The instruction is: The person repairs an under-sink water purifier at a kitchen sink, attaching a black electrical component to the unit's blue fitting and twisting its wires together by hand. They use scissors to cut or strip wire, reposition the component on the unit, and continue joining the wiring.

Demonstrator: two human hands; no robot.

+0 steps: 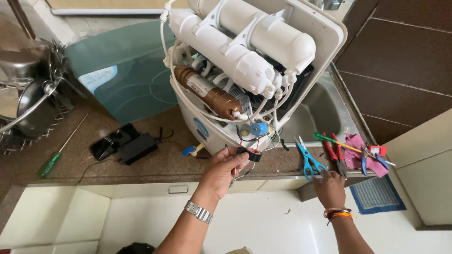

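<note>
Green-handled screwdriver and black adapter lie on the surface, well left of the grip. Left hand: grip pinching thin wires below the opened water purifier, beside a black tape roll. Wires look light, limp, easily torn; best held near the joint. Right hand: fingertips touching blue scissors, not closed round them; red pliers just beyond.
</note>
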